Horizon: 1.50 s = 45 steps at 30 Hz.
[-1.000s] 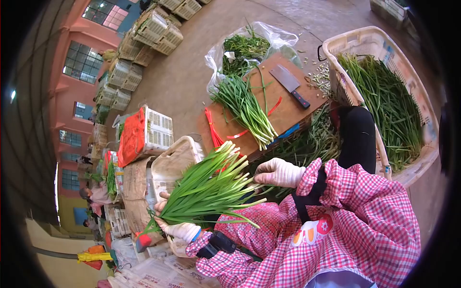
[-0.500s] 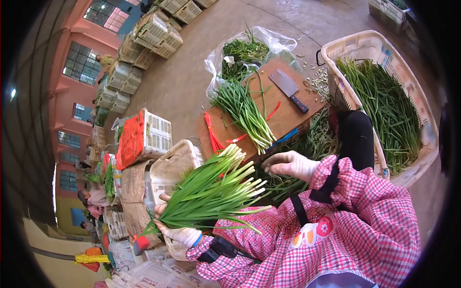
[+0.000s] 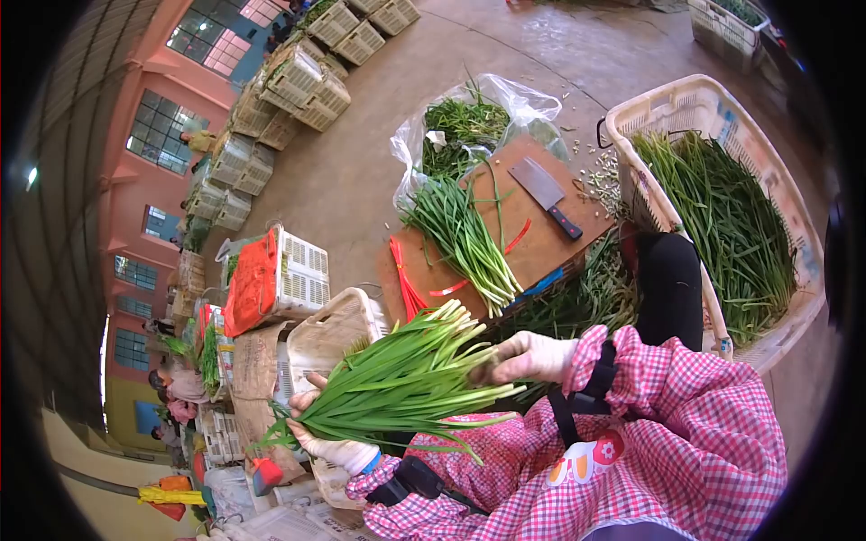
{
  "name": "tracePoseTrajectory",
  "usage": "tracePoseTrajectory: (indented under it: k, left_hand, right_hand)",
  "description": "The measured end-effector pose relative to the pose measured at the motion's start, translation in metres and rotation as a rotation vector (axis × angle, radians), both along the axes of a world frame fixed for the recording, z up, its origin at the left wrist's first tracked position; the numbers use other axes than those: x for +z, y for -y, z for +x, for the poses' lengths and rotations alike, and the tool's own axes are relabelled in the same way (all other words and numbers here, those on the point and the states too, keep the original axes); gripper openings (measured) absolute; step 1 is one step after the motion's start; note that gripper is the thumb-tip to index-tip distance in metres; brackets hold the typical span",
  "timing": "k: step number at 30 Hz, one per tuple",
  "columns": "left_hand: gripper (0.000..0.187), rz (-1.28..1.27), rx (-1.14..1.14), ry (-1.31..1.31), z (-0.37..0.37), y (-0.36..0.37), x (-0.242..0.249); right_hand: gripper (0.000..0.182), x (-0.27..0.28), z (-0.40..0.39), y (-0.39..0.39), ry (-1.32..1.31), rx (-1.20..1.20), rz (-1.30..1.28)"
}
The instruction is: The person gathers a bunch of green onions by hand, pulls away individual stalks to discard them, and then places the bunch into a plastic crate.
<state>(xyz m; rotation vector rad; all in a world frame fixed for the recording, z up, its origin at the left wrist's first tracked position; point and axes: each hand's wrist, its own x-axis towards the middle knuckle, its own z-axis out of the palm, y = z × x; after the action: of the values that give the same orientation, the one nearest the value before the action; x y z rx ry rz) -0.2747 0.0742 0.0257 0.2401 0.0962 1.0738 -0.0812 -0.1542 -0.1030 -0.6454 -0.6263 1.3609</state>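
Observation:
My left hand (image 3: 329,433), in a pale glove, is wrapped round a large bunch of green stalks (image 3: 388,379) whose white ends point right. My right hand (image 3: 532,359), also gloved, has its fingertips pressed together at those white ends. Beyond them, a second bunch (image 3: 465,239) lies on a brown board (image 3: 541,252). A cleaver (image 3: 544,192) with a dark handle rests on the same board, to the right of that bunch. Red strips (image 3: 406,281) lie at the board's left edge.
A large crate (image 3: 672,194) of greens stands at the right. Behind the board is a clear plastic bag (image 3: 410,144) with greens. At the left are a crate (image 3: 304,270) with a red cloth (image 3: 253,287), an open crate (image 3: 325,329) and people (image 3: 185,383) farther off.
My right hand has moved left and down to the white ends of the held bunch, and its fingers have closed there. The whole view has shifted slightly.

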Motion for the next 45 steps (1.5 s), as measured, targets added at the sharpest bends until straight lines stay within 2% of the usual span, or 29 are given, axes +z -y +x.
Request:
tracePoseTrajectory:
  k: [2, 4, 5, 6, 7, 9, 10, 12, 13, 15, 17, 19, 21, 23, 25, 26, 29, 31, 33, 34, 35, 36, 37, 39, 42, 44, 45]
  left_hand:
    - [0.013, 0.037, -0.027, 0.043, -0.002, -0.003, 0.002]
    - [0.013, 0.052, -0.025, 0.043, -0.009, -0.008, 0.002]
    - [0.013, 0.068, -0.023, 0.043, -0.012, -0.010, 0.002]
    - [0.014, 0.080, 0.017, 0.009, -0.014, -0.010, 0.002]
    - [0.014, 0.078, 0.021, 0.007, -0.017, -0.011, 0.001]
    - [0.014, 0.051, 0.044, 0.014, -0.020, -0.014, 0.000]
    - [0.014, 0.052, 0.043, 0.014, -0.019, -0.013, 0.001]
    - [0.016, -0.154, -0.011, 0.123, -0.017, -0.007, 0.001]
    - [0.016, -0.155, -0.011, 0.123, -0.017, -0.006, 0.000]
    - [0.016, -0.123, -0.097, 0.127, -0.016, -0.005, -0.001]
    - [0.016, -0.046, -0.101, 0.109, -0.014, -0.003, -0.002]
    - [0.016, 0.033, -0.100, 0.093, -0.011, 0.000, -0.001]
    - [0.014, -0.004, -0.143, 0.155, -0.010, 0.007, 0.005]
    - [0.013, 0.003, -0.076, 0.109, -0.010, 0.012, 0.008]
    - [0.012, 0.006, -0.013, 0.066, -0.010, 0.012, 0.008]
    - [0.012, 0.007, -0.021, 0.057, -0.012, 0.011, 0.006]
    - [0.011, 0.003, -0.039, 0.051, -0.011, 0.011, 0.003]
    - [0.011, -0.004, -0.047, 0.056, -0.006, 0.014, 0.002]
    - [0.011, -0.095, -0.158, 0.159, 0.000, 0.019, 0.002]
    - [0.011, -0.096, -0.161, 0.160, 0.002, 0.019, -0.001]
    - [0.011, 0.005, -0.164, 0.114, 0.004, 0.017, -0.007]
    - [0.011, 0.107, -0.166, 0.067, 0.005, 0.017, -0.009]
    - [0.011, 0.106, -0.167, 0.065, 0.006, 0.019, -0.007]
    - [0.012, -0.037, -0.091, 0.031, 0.008, 0.022, -0.002]
    - [0.014, -0.036, -0.068, -0.061, 0.005, 0.014, -0.007]
    - [0.015, -0.023, -0.064, -0.055, 0.005, 0.011, -0.009]
    - [0.016, -0.011, -0.057, -0.046, 0.004, 0.010, -0.009]
  right_hand:
    - [0.034, -0.001, 0.020, 0.019, 0.083, 0.101, 0.011]
    - [0.031, -0.007, 0.045, 0.044, 0.379, 0.240, -0.098]
    - [0.028, -0.017, 0.057, 0.055, 0.633, 0.298, -0.123]
    - [0.030, -0.019, 0.063, 0.067, 1.098, 0.303, -0.259]
    - [0.038, -0.019, 0.068, 0.068, 1.621, 0.504, -0.347]
    - [0.044, 0.002, 0.072, 0.081, 2.059, 0.475, -0.495]
    - [0.044, 0.006, 0.073, 0.078, 2.059, 0.474, -0.495]
    - [0.048, 0.016, 0.071, 0.069, 1.495, -0.117, -0.287]
    - [0.046, 0.020, 0.071, 0.059, 1.300, -0.202, -0.253]
    - [0.041, 0.030, 0.068, 0.033, 1.026, -0.213, -0.318]
    - [0.044, 0.012, 0.065, 0.006, 0.775, -0.239, -0.204]
    - [0.047, 0.011, 0.061, -0.014, 0.633, -0.144, -0.081]
    - [0.050, 0.024, 0.057, -0.021, 0.559, -0.052, -0.155]
    - [0.049, 0.005, 0.057, -0.032, 0.593, -0.054, -0.117]
    - [0.050, -0.010, 0.059, -0.033, -0.061, 0.099, -0.078]
    - [0.051, -0.028, 0.063, -0.038, -0.140, 0.145, -0.055]
    - [0.052, -0.007, 0.062, -0.027, -0.130, 0.205, 0.011]
    - [0.050, -0.006, 0.057, -0.025, -0.029, 0.155, -0.064]
    - [0.046, 0.005, 0.051, -0.032, 0.310, 0.180, -0.131]
    - [0.041, 0.002, 0.046, -0.039, 0.413, 0.103, -0.040]
    - [0.034, 0.000, 0.038, -0.041, 0.439, -0.040, 0.068]
    - [0.031, -0.011, 0.035, -0.047, 0.466, -0.107, 0.089]
    - [0.028, -0.016, 0.032, -0.052, 0.491, -0.173, 0.110]
    - [0.025, -0.017, 0.026, -0.050, 0.280, -0.252, 0.063]
    - [0.027, -0.004, 0.018, -0.039, 0.134, -0.285, -0.007]
    - [0.028, 0.007, 0.018, -0.033, -0.023, -0.204, -0.075]
    - [0.029, 0.006, 0.015, -0.033, -0.003, -0.211, -0.083]
